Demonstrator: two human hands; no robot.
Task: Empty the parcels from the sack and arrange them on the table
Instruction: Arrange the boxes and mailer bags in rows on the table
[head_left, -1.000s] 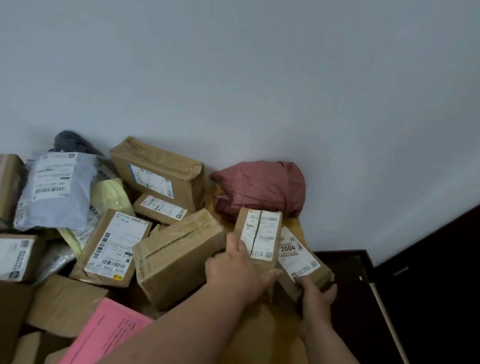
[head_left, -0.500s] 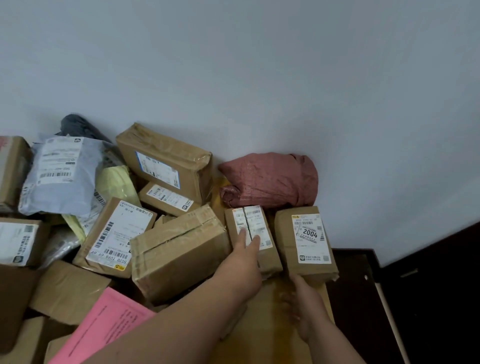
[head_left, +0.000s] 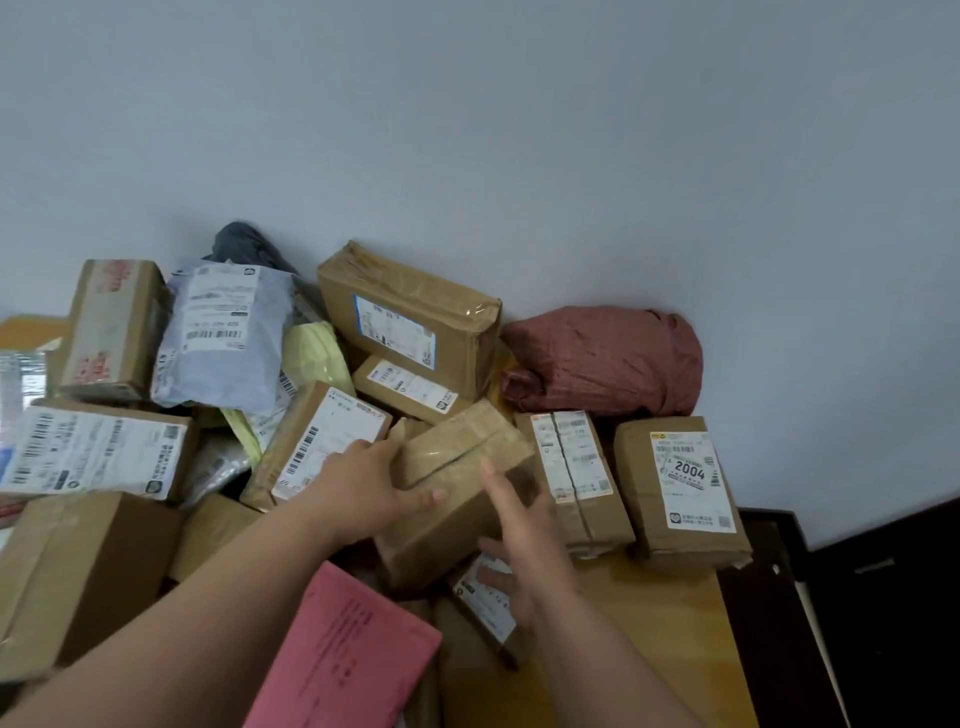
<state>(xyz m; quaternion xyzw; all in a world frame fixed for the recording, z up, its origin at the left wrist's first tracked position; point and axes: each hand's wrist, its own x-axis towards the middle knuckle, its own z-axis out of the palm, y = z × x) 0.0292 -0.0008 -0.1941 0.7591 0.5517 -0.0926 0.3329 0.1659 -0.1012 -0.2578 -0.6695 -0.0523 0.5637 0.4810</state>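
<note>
— Both hands have left the two labelled boxes (head_left: 571, 478) at the counter's (head_left: 670, 613) far right corner?
— Yes. Left hand (head_left: 363, 488) now lies flat, fingers straight, on the taped box (head_left: 457, 499); right hand (head_left: 524, 545) hovers beside it, fingers spread, holding nothing. Red sack (head_left: 602, 358) sits crumpled at the wall behind.

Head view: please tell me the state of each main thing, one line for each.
Left hand: open, fingers on the tilted brown box.
Right hand: open, fingers spread at that box's right side.
Tilted brown box: taped shut, leaning on other parcels.
Box marked 2004: flat on the table, label up.
Two-label box: flat beside it, label up.
Red sack: crumpled against the wall.
</note>
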